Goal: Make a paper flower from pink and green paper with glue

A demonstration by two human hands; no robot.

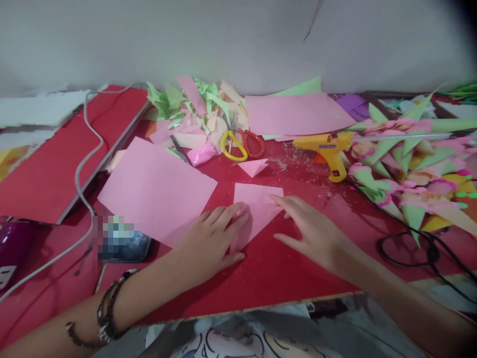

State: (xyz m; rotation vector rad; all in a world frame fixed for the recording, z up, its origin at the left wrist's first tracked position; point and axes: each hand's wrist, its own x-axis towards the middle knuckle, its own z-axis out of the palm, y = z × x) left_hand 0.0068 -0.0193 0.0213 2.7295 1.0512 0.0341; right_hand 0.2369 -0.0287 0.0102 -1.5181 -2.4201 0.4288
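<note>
A small pink sheet of paper (257, 214) lies on the red tabletop between my hands, its lower right side slanting. My left hand (218, 233) rests over its left part, fingers extended across it. At its upper right edge, the index finger of my right hand (305, 223) touches the paper, while the thumb stands apart. Left of it lies a large pink sheet (156, 186), partly under my left hand and forearm. Just beyond the small sheet sits a folded pink paper triangle (254, 167).
Red-and-yellow-handled scissors (234, 145) and paper scraps (201, 102) lie behind. A yellow glue gun (324, 146), with its black cord (395, 211), is right, near several paper flowers (406, 164). A phone (128, 243) and white cable (84, 174) are left. Pink sheets (294, 113) lie at the back.
</note>
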